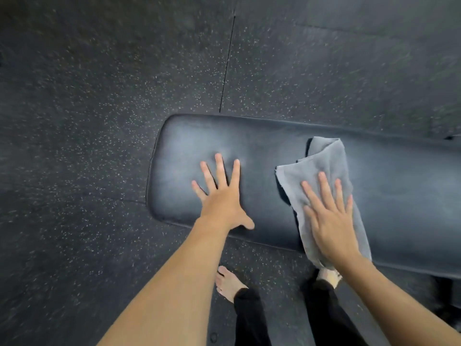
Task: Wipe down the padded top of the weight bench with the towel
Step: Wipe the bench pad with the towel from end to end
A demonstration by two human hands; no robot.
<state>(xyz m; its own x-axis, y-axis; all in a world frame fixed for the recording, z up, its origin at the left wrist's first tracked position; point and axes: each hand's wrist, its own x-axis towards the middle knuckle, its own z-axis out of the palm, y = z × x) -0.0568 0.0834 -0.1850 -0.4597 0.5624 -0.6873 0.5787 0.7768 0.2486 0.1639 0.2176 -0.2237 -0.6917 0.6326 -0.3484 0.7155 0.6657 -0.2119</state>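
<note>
The black padded bench top point(262, 156) runs from the centre to the right edge of the head view. A grey towel point(321, 158), loosely folded, lies across the pad from its far side to its near edge. My right hand point(329, 218) lies flat on the towel's near half, fingers spread, pressing it onto the pad. My left hand point(222, 193) rests flat on the bare pad near its left end, fingers apart, holding nothing.
Dark speckled rubber floor tiles point(99, 121) surround the bench, with a seam running up from the pad's far edge. My bare feet point(228, 283) and black trouser legs stand close against the bench's near side. A dark part of the bench frame point(446, 293) shows at lower right.
</note>
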